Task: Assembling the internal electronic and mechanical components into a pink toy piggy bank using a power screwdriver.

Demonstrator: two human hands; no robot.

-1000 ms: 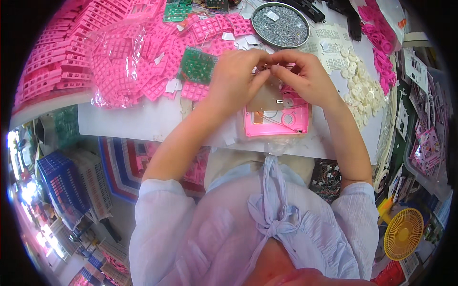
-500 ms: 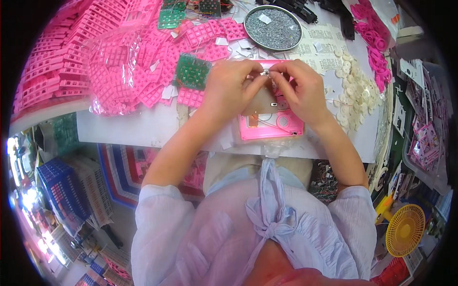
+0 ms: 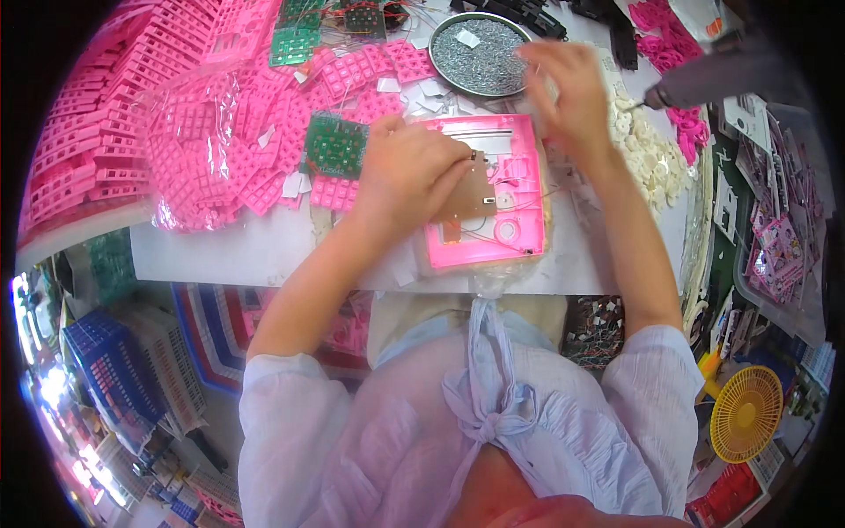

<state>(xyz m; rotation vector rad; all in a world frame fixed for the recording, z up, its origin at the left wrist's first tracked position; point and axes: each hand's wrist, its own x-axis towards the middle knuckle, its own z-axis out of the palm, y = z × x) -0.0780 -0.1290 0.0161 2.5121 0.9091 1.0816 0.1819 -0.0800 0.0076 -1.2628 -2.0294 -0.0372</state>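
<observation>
A pink plastic casing lies open-side up on the table in front of me, with thin wires and small parts inside. My left hand rests over its left side, fingers closed on a flat brown board set in the casing. The fingers partly hide that board. My right hand is raised beyond the casing's far right corner, thumb and fingers apart, beside the rim of a round metal dish full of small screws. I see nothing in that hand, though it is slightly blurred.
A dark power screwdriver points in from the right, above white round parts. Left of the casing lie a green circuit board and heaps of pink keypad pieces, some bagged. Pink cords and black parts lie farther back.
My right hand has left the casing and moved up and outward to the screw dish. My left hand has come down onto the brown board. The screwdriver has come into view at the right.
</observation>
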